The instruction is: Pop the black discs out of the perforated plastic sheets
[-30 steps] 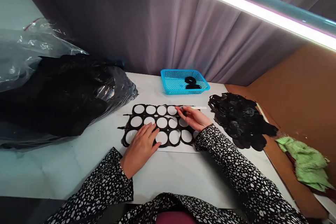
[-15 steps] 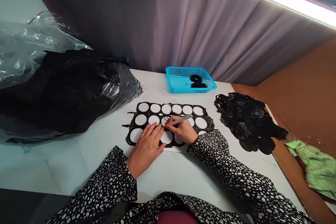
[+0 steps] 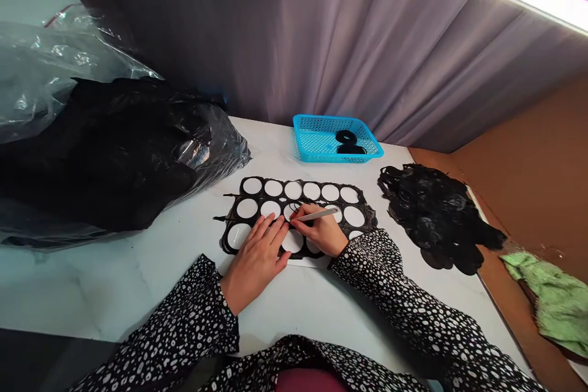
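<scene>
A thin black sheet [image 3: 256,196] with rows of round holes lies on the table, white showing through its holes. My left hand [image 3: 255,255] rests flat on its near part, fingers stretched out, holding nothing. Between the thumb and fingers of my right hand [image 3: 325,234] is a slim, flat, pale-grey pen-like tool [image 3: 319,214], its lower end pointing left and down at the sheet by my left fingertips. Whether that end is a blade or another kind of tip, I cannot tell. Thin black strands lie near the right fingers. My right hand covers part of the lower rows.
Behind the sheet stands a blue perforated basket [image 3: 301,156] with black round pieces [image 3: 351,149] inside. A heap of black scraps [image 3: 436,208] lies to the right, with a green cloth [image 3: 551,297] beyond. A large clear bag of black material [image 3: 110,159] fills the left.
The view has shifted slightly. The tool in my right hand lies a little flatter than before. My left hand stays in place on the sheet.
</scene>
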Demonstrator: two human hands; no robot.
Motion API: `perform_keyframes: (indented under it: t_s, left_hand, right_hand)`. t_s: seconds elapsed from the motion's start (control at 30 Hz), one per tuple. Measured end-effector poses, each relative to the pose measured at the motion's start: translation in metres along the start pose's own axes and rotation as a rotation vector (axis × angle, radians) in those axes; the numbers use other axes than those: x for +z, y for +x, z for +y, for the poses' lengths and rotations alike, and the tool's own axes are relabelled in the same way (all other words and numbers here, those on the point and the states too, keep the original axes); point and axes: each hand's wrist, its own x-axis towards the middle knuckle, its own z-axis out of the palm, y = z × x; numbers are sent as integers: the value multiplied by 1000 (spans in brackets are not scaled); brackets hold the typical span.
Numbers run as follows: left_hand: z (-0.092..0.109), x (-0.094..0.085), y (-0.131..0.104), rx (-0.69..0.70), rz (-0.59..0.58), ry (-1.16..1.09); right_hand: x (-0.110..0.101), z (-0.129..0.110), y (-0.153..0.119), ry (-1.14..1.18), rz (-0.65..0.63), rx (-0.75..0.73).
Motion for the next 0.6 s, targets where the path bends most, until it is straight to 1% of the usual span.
perform_keyframes:
  t_s: [0.13, 0.3, 0.37, 0.5, 0.53, 0.57, 0.6]
  left_hand:
    - [0, 0, 0, 1, -9, 15]
    - [0, 1, 0, 1, -15, 13]
    - [-1, 2, -1, 0, -7, -8]
    - [-3, 5, -3, -4, 11, -66]
    - [-3, 5, -4, -7, 12, -73]
    - [-3, 5, -4, -12, 10, -77]
    - [-3, 5, -4, -17, 8, -78]
  right_hand:
    - [0, 0, 0, -31, 1, -7]
    - [1, 2, -3, -166, 8, -68]
    - [5, 1, -7, -277, -2, -124]
    - [13, -5, -11, -537, -114, -293]
    - [11, -5, -9, -586, -129, -322]
    - [6, -4, -6, -621, -116, -335]
    - [-3, 0, -1, -645, -71, -329]
